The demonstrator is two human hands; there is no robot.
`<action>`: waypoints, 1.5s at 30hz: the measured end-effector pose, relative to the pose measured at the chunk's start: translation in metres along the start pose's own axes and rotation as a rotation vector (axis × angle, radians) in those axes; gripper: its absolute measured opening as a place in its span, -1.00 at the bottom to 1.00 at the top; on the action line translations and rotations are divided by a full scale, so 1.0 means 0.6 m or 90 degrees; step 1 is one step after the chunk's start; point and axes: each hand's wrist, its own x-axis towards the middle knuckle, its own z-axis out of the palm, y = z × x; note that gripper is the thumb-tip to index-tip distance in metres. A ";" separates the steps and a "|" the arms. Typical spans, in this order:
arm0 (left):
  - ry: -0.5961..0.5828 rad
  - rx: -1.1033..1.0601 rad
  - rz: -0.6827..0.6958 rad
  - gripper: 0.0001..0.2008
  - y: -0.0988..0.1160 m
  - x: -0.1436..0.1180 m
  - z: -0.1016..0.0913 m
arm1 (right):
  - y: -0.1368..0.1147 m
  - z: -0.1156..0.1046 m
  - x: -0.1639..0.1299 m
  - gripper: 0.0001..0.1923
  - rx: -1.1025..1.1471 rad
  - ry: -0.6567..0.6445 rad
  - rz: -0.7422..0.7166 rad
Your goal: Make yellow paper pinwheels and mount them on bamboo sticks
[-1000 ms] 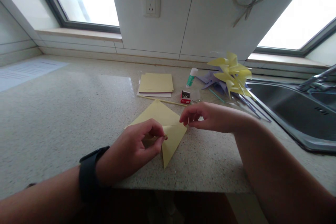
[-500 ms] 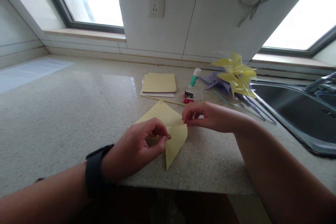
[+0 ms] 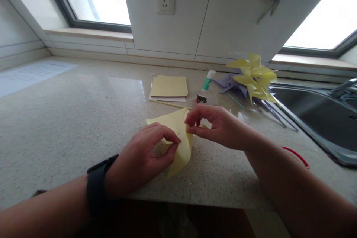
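A cut sheet of pale yellow paper lies over the counter between my hands, with its edges lifting and curling. My left hand, wearing a dark watch, pinches a corner of the paper near the sheet's middle. My right hand pinches another part at the right side, where the paper bends up. Both thumbs meet the index fingers. Part of the sheet is hidden behind the left hand.
Behind the paper lie a stack of yellow sheets, a thin stick, a small box of pins and a glue stick. Yellow pinwheels and purple paper rest beside the sink. A red strip lies right.
My right hand has moved slightly left, bending the paper's right part up and inward. The sheet has turned somewhat, and my left hand still pinches near its middle.
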 end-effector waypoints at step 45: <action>0.120 0.016 0.070 -0.87 -0.013 0.010 0.004 | -0.026 0.023 -0.004 -0.91 -0.145 0.068 -0.278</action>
